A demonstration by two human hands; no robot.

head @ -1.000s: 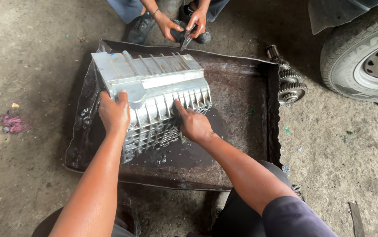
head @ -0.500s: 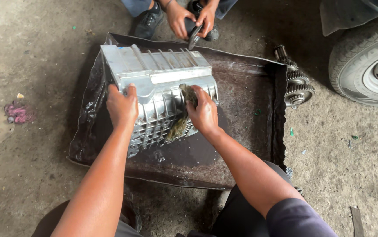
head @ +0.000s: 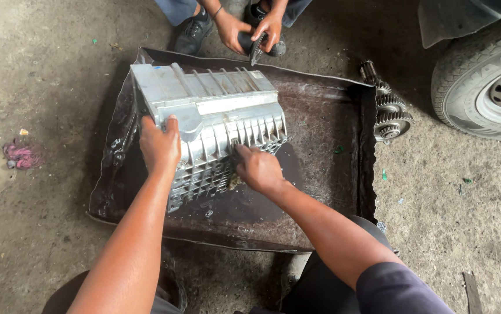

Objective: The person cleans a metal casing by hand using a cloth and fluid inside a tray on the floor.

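The person's left hand (head: 158, 145) is gripping the upper left edge of a ribbed aluminium casing (head: 212, 125), fingers curled over the top, steadying it. The right hand (head: 257, 170) is clenched round a small dirty scrubbing pad or rag (head: 234, 181) (can't tell which) and pressing it against the casing's finned side.

Risks, as a judgement: the casing is sitting tilted in a shallow, dark metal tray (head: 320, 116) whose floor is looking wet and oily, so the casting could be sliding or tipping if the left-hand grip slackens while the right is pushing hard. The fins and ribs are looking sharp-edged, so knuckles could be getting scraped w/ a slipped stroke. The tray's bent rim is ragged near the forearms too.

The casing itself: pale grey cast metal, roughly box-shaped, flat smooth panel on top, rows of parallel fins on the far face and a grid of ribs on the near side. It's lying in the left half of the tray, touching the tray floor, w/ grime showing in the lower ribs.

Beyond the tray, another person's 2 hands (head: 250, 29) are holding a small dark tool. A gear shaft (head: 387, 110) is lying on the concrete floor (head: 47, 75) just beside the tray's right rim, and a vehicle tyre (head: 483, 87) is standing near it. A pink scrap (head: 22, 154) is lying well to the left.
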